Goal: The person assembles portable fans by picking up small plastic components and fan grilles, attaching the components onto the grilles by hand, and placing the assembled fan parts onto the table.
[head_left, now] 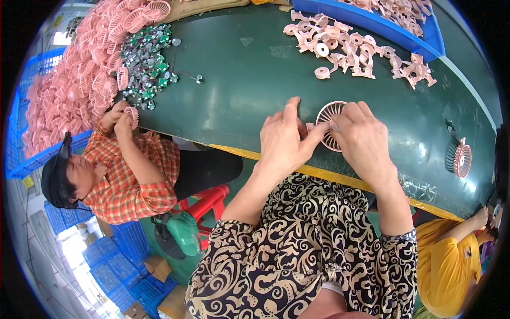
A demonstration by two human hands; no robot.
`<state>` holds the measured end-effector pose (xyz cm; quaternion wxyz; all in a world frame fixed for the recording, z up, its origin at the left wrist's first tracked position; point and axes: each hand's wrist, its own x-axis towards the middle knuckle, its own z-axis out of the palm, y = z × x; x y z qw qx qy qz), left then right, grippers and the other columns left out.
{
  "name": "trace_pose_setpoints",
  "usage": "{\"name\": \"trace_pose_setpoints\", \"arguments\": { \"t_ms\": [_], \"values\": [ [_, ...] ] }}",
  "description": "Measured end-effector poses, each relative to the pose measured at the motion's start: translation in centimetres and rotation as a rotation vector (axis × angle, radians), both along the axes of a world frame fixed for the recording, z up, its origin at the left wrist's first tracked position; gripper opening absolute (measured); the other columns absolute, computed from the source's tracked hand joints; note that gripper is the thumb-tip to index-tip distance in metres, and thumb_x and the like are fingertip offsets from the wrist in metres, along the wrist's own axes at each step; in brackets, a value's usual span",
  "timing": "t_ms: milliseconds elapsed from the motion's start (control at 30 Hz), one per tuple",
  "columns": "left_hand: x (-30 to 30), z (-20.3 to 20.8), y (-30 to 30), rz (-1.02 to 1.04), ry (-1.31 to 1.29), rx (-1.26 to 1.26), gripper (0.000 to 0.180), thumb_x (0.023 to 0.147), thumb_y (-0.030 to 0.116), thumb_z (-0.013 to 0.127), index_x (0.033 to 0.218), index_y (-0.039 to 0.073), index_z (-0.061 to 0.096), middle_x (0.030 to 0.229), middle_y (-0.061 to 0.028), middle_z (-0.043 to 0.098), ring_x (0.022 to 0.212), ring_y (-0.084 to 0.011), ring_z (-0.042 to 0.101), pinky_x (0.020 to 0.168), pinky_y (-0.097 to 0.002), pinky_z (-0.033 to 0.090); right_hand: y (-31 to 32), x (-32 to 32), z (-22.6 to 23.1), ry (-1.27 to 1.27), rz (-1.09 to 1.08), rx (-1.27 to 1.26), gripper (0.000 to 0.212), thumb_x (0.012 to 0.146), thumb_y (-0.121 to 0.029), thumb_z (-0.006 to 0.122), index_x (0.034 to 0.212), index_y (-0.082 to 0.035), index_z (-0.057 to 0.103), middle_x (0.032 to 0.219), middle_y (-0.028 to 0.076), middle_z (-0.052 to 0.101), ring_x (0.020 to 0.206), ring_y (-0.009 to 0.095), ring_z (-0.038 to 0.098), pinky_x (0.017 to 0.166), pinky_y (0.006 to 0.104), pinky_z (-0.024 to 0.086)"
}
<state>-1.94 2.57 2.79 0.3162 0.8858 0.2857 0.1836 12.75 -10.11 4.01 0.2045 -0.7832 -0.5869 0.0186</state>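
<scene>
A round pink fan housing [330, 112] with thin radial ribs is held low over the table in front of me. Bent over its right side is my right hand [362, 139], with the fingertips pressed together near its middle. My left hand [287, 137] grips the left side, thumb reaching to the hub and index finger pointing away. A small pink stem [309, 126] sticks out of the housing beside the left fingers. Whatever the right fingertips pinch at the hub is hidden by them.
Loose pink brackets [353, 48] lie at the far side below a blue tray [372, 24]. Another pink fan housing [462, 159] rests at right. Green circuit boards [151, 58] and heaped pink grilles [79, 80] fill the left, where a co-worker in a checked shirt [133, 170] sits.
</scene>
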Motion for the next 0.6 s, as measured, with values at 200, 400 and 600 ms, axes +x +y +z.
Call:
{"name": "trace_pose_setpoints", "arguments": {
  "t_ms": [200,400,600],
  "values": [
    [0.3,-0.9,-0.4,0.026,-0.007,-0.075,0.053,0.093,0.017,0.071,0.136,-0.003,0.049,0.068,-0.0092,0.068,0.064,-0.0315,0.066,0.067,-0.0452,0.051,0.2,-0.1,-0.1,0.012,-0.003,0.022,0.012,0.082,-0.012,0.078,0.092,-0.007,0.074,0.090,0.006,0.061,0.087,0.026,0.062,0.072,0.0401,0.054],
    [0.3,-1.2,-0.7,0.024,-0.078,-0.049,0.050,0.093,0.016,0.071,0.135,-0.001,0.050,0.064,-0.0069,0.063,0.061,-0.0298,0.062,0.071,-0.0441,0.050,-0.8,-0.6,0.2,0.066,-0.040,0.094,0.018,0.082,-0.014,0.079,0.096,-0.004,0.072,0.094,0.006,0.063,0.088,0.027,0.061,0.073,0.0406,0.053],
    [0.3,-0.5,-0.3,-0.073,-0.004,-0.094,0.048,0.097,0.021,0.071,0.135,-0.001,0.053,0.078,-0.0108,0.067,0.075,-0.0294,0.066,0.078,-0.0425,0.052,-4.0,-0.7,0.4,0.253,0.010,0.151,0.048,0.076,-0.027,0.086,0.115,-0.002,0.071,0.120,0.010,0.067,0.102,0.033,0.063,0.086,0.0437,0.055]
  ]
}}
